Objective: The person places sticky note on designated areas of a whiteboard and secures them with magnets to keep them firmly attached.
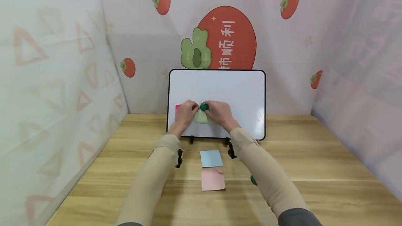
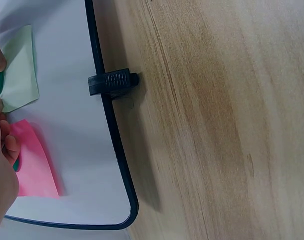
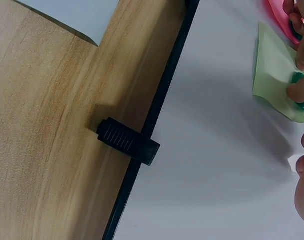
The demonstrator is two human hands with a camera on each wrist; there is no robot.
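On the whiteboard [image 1: 232, 90], a pale green sticky note [image 1: 202, 118] lies flat near the lower middle. My right hand [image 1: 221, 112] pinches a round green magnet [image 1: 204, 106] at the note's top edge. The thumb and fingertips of my left hand [image 1: 186, 112] pinch the note's upper left corner, right beside the magnet. A bright pink sticky note [image 2: 36, 165] is on the board further left, mostly behind my left hand in the head view. The edge of another green magnet [image 2: 16, 164] shows on it, partly hidden by my fingers.
Black clip feet [image 2: 114, 82] hold the board's lower edge on the wooden table [image 1: 135, 156]. In front lie a light blue sticky note [image 1: 211, 158] and a pale pink one [image 1: 213, 180] with a curled corner. One green magnet [image 1: 253, 180] peeks out beside my right sleeve.
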